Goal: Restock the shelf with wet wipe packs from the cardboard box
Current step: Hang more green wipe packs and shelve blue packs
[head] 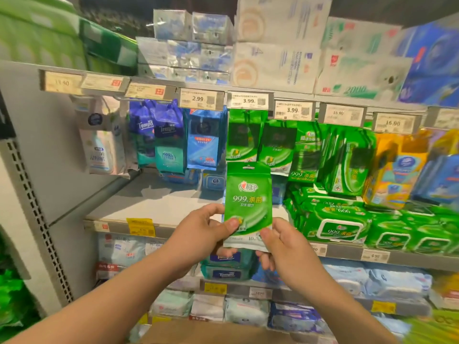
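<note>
I hold one small green wet wipe pack (248, 194) upright in front of the shelf, its hang hole at the top. My left hand (206, 232) pinches its lower left corner with thumb on the front. My right hand (283, 244) pinches the lower right corner. The pack is just below a row of matching green packs (242, 137) hanging from pegs under the 3.99 price tags. At the bottom edge of the view a brown strip of the cardboard box (211, 331) shows; its contents are hidden.
Blue hanging packs (203, 142) are left of the green ones. Large green lidded wipe packs (340, 224) lie stacked on the shelf (154, 207) at right. A grey upright post (32, 207) stands at left. Lower shelves hold blue and white packs.
</note>
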